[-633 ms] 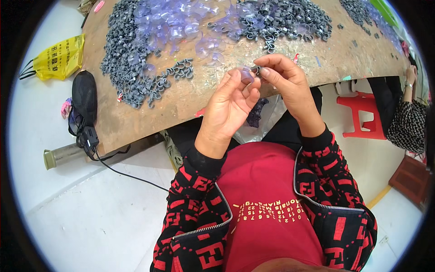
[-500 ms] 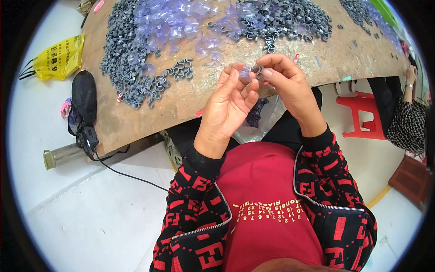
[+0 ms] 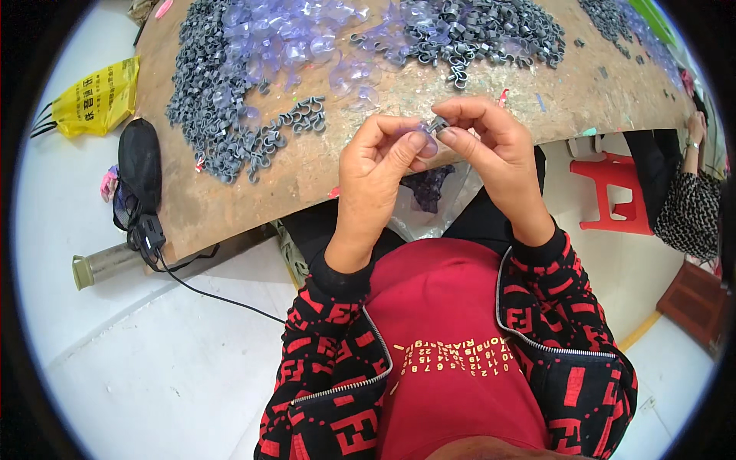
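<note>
Above the table's near edge, my two hands meet with their fingertips almost touching. Between its thumb and fingers, my left hand (image 3: 369, 169) pinches a clear purplish suction cup (image 3: 429, 146). A small grey plastic clip (image 3: 439, 123) is gripped at the fingertips of my right hand (image 3: 502, 153). The clip sits against the cup's top; whether they are joined I cannot tell. Farther back on the table lie a heap of clear suction cups (image 3: 280, 38) and heaps of curved grey clips (image 3: 203, 119), one on each side of the cups.
The worn wooden table (image 3: 590, 96) curves around in front of me. A yellow bag (image 3: 96, 100) and a black pouch (image 3: 139, 161) with a cable are at its left. A red stool (image 3: 613, 188) and another person's patterned sleeve (image 3: 690, 211) are at the right. A clear plastic bag (image 3: 460, 195) is below the edge.
My left hand has turned, its fingers now curling over the suction cup with the palm facing inward. The cup and the clip have shifted slightly down and right.
</note>
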Available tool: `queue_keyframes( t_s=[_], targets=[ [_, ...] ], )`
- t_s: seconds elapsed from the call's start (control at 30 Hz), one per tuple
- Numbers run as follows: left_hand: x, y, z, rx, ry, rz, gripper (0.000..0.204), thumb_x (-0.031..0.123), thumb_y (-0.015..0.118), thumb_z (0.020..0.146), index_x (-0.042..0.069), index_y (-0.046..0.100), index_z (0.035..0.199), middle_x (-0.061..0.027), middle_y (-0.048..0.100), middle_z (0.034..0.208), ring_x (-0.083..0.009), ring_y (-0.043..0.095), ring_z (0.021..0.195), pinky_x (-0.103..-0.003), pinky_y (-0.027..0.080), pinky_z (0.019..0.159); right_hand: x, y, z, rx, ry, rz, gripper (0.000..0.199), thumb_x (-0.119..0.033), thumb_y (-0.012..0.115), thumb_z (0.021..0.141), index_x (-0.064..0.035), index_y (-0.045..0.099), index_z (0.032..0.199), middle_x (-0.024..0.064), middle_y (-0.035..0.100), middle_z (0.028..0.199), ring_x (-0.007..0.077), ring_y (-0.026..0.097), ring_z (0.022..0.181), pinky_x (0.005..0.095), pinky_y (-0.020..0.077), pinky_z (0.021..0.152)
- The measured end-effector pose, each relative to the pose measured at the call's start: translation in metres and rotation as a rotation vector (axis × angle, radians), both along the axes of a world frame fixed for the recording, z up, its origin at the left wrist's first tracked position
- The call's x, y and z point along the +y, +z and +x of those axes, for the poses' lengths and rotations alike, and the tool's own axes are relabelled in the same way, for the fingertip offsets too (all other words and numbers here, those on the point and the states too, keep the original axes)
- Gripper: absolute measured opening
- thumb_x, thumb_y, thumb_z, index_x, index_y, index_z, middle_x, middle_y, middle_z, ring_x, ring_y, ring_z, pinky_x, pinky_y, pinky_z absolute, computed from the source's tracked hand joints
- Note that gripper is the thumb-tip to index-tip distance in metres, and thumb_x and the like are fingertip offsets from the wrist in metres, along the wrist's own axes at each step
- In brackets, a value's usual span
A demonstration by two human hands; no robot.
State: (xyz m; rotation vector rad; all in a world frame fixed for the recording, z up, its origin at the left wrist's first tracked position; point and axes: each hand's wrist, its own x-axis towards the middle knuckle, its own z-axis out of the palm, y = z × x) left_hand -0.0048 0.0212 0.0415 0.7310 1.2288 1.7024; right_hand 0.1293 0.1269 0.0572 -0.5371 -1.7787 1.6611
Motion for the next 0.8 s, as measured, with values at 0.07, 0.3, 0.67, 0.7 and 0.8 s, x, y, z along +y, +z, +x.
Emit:
queue_keyframes(
  t_s=[0.07, 0.3, 0.67, 0.7, 0.8],
  targets=[
    [-0.001, 0.002, -0.003, 0.035, -0.025, -0.016, 0.016, 0.01, 0.057, 0.095, -0.001, 0.057, 0.107, -0.0063, 0.063, 0.089, -0.0122, 0.063, 0.078, -0.022, 0.051, 0.066, 0.0, 0.001, 0.001, -0.067, -0.008, 0.141, 0.022, -0.001, 0.062, 0.087, 0.0018, 0.061, 0.109, 0.0035, 0.059, 0.1, 0.0107, 0.056, 0.092, 0.0234, 0.0433, 0.082],
    [-0.008, -0.005, -0.008, -0.036, -0.117, 0.065, 0.017, 0.016, 0.055, 0.096, 0.001, 0.058, 0.106, -0.0072, 0.064, 0.088, -0.0118, 0.062, 0.073, -0.022, 0.049, 0.062, -0.005, 0.012, 0.002, -0.078, 0.007, 0.448, 0.025, 0.001, 0.064, 0.085, 0.0018, 0.062, 0.11, 0.0053, 0.061, 0.099, 0.0129, 0.057, 0.09, 0.0254, 0.0451, 0.081],
    [-0.009, -0.001, -0.001, -0.022, -0.063, 0.084, 0.017, 0.019, 0.057, 0.096, 0.003, 0.059, 0.104, -0.0046, 0.063, 0.086, -0.0088, 0.058, 0.069, -0.021, 0.045, 0.062, -0.013, 0.01, 0.002, 0.126, 0.04, -0.161, 0.023, -0.001, 0.061, 0.089, 0.0015, 0.061, 0.112, 0.003, 0.06, 0.099, 0.0103, 0.057, 0.091, 0.0229, 0.046, 0.082],
    [-0.01, 0.0, 0.0, 0.0, -0.054, 0.074, 0.017, 0.018, 0.057, 0.096, 0.003, 0.059, 0.104, -0.0038, 0.063, 0.085, -0.0084, 0.057, 0.069, -0.021, 0.045, 0.061, -0.012, 0.007, 0.003, 0.126, 0.04, -0.161, 0.023, -0.001, 0.061, 0.089, 0.0015, 0.061, 0.112, 0.003, 0.06, 0.099, 0.0103, 0.057, 0.091, 0.0229, 0.046, 0.082],
    [-0.01, 0.0, 0.001, 0.032, -0.043, 0.065, 0.016, 0.017, 0.057, 0.096, 0.003, 0.059, 0.103, -0.0031, 0.062, 0.084, -0.0082, 0.057, 0.069, -0.02, 0.044, 0.062, -0.009, 0.003, 0.004, 0.066, 0.053, 0.003, 0.023, -0.001, 0.062, 0.089, 0.0014, 0.062, 0.111, 0.0019, 0.059, 0.098, 0.01, 0.057, 0.092, 0.0231, 0.0451, 0.081]
  ],
)
